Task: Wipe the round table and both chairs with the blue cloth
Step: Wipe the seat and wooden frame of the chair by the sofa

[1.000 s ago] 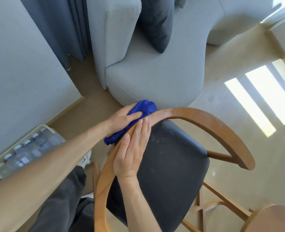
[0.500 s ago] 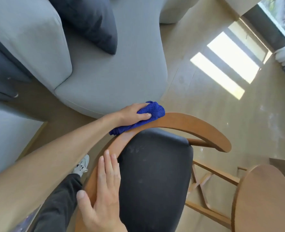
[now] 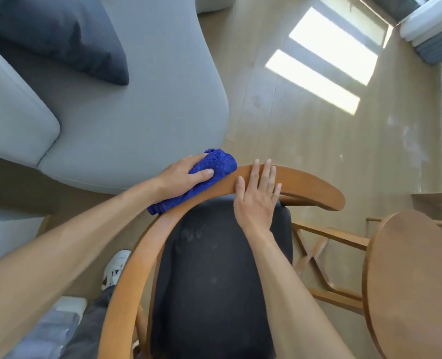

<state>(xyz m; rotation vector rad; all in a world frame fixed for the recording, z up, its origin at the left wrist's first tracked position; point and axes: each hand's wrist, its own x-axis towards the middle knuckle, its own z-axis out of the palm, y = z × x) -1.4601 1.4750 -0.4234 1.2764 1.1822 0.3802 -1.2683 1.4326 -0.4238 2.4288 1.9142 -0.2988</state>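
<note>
Far left, a grey sofa [image 3: 126, 120] with a dark cushion [image 3: 59, 35] lying on it. A white shoe [image 3: 114, 268] shows on the floor [image 3: 305, 130] just below the left forearm. The left hand [image 3: 183, 177] sits on the blue cloth [image 3: 214, 167], fingers [image 3: 201, 174] curled over it and pressing it down on the curved wooden back rail [image 3: 305, 182] of the chair [image 3: 214, 281]. The cloth is bunched, draped along the rail's outer edge, one end sticking out past the wrist. Just beside it, touching the same rail, the right hand [image 3: 256, 198] lies flat, fingers straight and spread, grasping nothing, palm over the rail's inner edge above the black seat. Pale smudges show on that seat. Further right, the rail ends in a rounded tip, and wooden legs and crossbars run below. At the far right edge, the round tabletop [image 3: 411, 281], brown wood, near the chair. Sunlight stripes fall on the floor beyond.
</note>
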